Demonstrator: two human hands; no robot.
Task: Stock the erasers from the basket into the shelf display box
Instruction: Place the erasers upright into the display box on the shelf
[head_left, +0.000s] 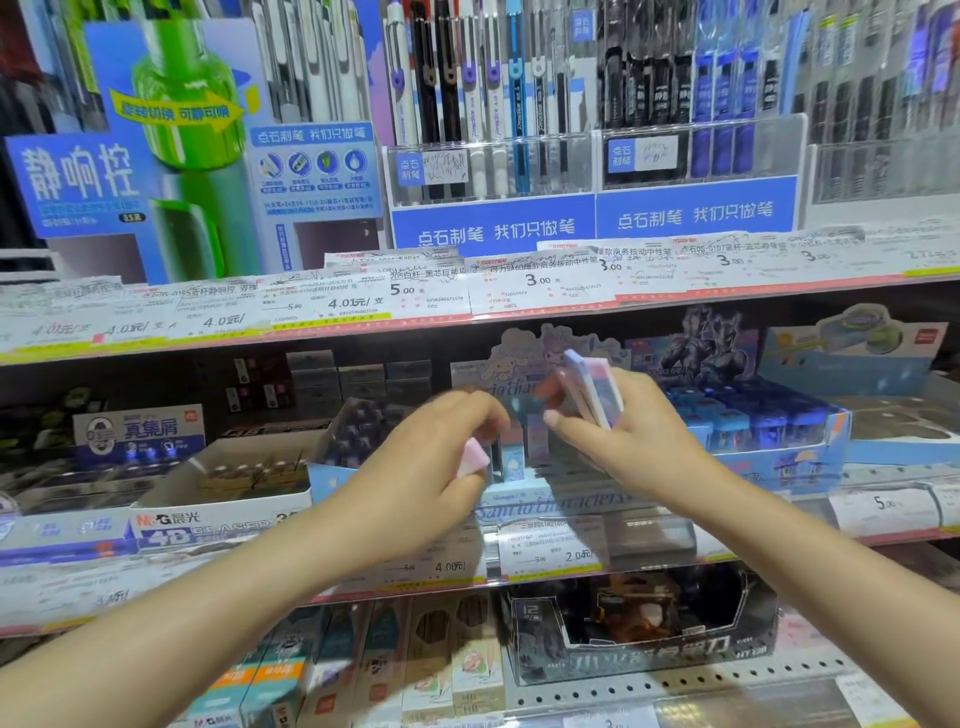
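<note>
A light blue cartoon-character display box (550, 501) stands on the middle shelf, with several pastel erasers upright inside it. My left hand (441, 457) is shut on one pink eraser (475, 460) at the box's left front. Just above the box, my right hand (623, 421) grips a small stack of erasers (595, 392) in blue, pink and white. The basket is out of view.
A white box of erasers (223, 499) stands to the left, a blue box of small items (769, 431) to the right. Price tags line the shelf edge (519, 566). Pen racks (493, 156) fill the shelf above; pencil boxes and a black box (644, 623) sit below.
</note>
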